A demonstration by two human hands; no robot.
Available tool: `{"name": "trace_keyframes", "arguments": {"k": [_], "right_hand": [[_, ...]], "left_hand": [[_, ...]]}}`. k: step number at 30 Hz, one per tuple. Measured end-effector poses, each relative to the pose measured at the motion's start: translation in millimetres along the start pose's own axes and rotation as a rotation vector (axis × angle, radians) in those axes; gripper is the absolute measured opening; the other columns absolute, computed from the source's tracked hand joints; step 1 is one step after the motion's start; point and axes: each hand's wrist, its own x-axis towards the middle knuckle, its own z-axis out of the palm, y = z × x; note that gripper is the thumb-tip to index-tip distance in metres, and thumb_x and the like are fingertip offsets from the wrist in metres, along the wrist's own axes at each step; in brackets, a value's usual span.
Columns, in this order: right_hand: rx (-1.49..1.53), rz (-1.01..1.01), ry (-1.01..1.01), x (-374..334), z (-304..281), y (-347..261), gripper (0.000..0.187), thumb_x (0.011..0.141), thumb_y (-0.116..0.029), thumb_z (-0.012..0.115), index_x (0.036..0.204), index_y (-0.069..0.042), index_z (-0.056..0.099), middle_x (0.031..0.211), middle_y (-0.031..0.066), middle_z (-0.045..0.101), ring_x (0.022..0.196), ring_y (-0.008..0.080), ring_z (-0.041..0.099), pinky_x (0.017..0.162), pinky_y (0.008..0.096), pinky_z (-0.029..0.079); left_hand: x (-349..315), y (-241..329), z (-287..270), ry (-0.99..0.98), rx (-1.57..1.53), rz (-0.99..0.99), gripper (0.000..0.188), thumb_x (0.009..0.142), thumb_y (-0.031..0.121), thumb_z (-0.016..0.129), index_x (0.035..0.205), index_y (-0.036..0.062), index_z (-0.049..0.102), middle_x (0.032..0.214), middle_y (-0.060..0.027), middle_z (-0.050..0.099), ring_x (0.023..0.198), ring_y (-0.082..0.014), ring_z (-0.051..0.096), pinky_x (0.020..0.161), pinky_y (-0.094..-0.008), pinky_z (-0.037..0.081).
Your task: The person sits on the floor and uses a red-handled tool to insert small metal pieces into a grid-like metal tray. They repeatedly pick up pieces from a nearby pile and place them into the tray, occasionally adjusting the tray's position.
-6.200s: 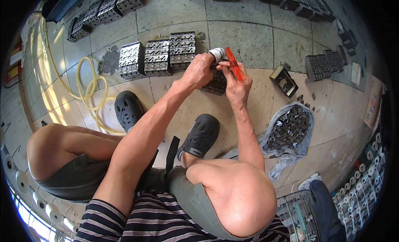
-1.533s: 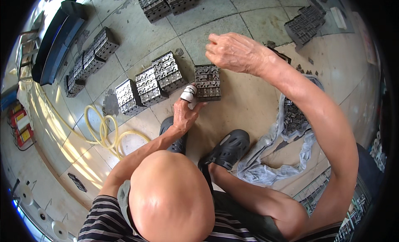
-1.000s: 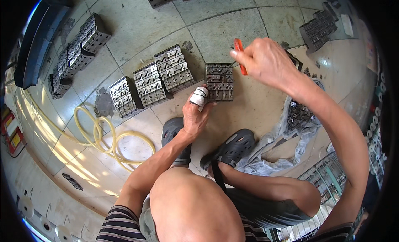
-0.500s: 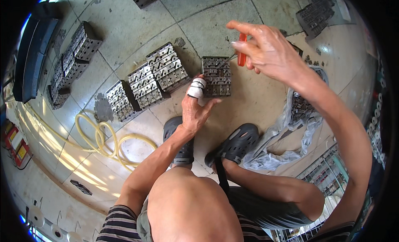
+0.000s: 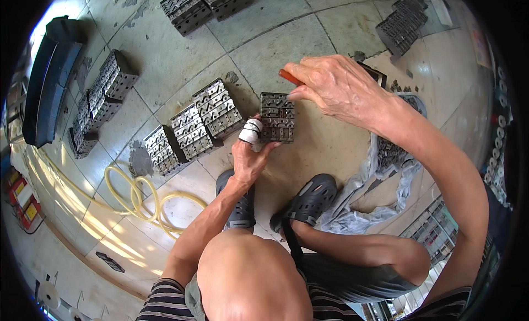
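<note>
A rectangular metal block (image 5: 278, 122) with rows of slots and small holes sits on the floor in front of my feet. My left hand (image 5: 250, 160), one finger wrapped in white tape, grips its left and near edges between fingers and thumb. Above the block's far right corner, my right hand (image 5: 344, 92) is closed round a red-handled tool (image 5: 290, 77). The handle's end sticks out to the left of my fist, while the tool's working tip is hidden.
More slotted metal blocks (image 5: 205, 122) stand to the left, with others (image 5: 204, 9) at the far side. A yellow hose (image 5: 132, 194) coils at the left. Right of my dark clogs (image 5: 314, 197), a plastic bag (image 5: 352, 213) surrounds small metal pieces (image 5: 388, 153).
My right hand has turned over and closed more round the red handle, which now points left instead of standing upright. My left hand stays on the block. The whole view has shifted slightly.
</note>
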Motion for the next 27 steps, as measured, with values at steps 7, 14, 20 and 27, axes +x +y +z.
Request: {"name": "trace_keyframes", "arguments": {"k": [7,14,20,27], "right_hand": [[0.237,0.341,0.105,4,16,-11,0.016,0.089,-0.008,0.067,0.092,0.006,0.059,0.081,0.0271,0.069,0.078,0.0448,0.071,0.074,0.0514,0.057],[0.347,0.418,-0.044,8,36,4,0.044,0.09,-0.03,0.075,0.065,0.003,0.061,0.067,0.025,0.066,0.069,0.0359,0.07,0.075,0.044,0.057],[0.782,0.507,0.236,2,83,19,0.046,0.088,-0.041,0.083,0.065,-0.004,0.066,0.059,0.0038,0.062,0.058,0.0131,0.06,0.056,0.0336,0.049],[1.011,0.646,0.485,4,91,-7,0.029,0.087,-0.026,0.085,0.085,0.001,0.075,0.067,0.0011,0.066,0.056,0.008,0.061,0.055,0.025,0.049]], "left_hand": [[-1,-6,2,0.028,0.048,0.041,0.08,0.071,0.008,0.096,0.142,-0.0002,0.06,0.12,-0.0119,0.075,0.105,-0.0177,0.071,0.091,-0.0328,0.058],[3,-3,-2,-0.004,0.042,0.051,0.08,0.072,0.008,0.096,0.142,-0.0018,0.059,0.122,-0.0122,0.074,0.106,-0.0173,0.07,0.094,-0.0332,0.059],[5,-3,-6,-0.066,0.041,0.011,0.08,0.073,0.008,0.096,0.142,-0.0037,0.058,0.121,-0.0113,0.073,0.107,-0.0159,0.069,0.093,-0.0332,0.059],[5,-10,0,-0.025,0.002,0.035,0.078,0.074,0.002,0.094,0.143,-0.0026,0.058,0.121,-0.0105,0.073,0.107,-0.0158,0.07,0.092,-0.0326,0.06]]}}
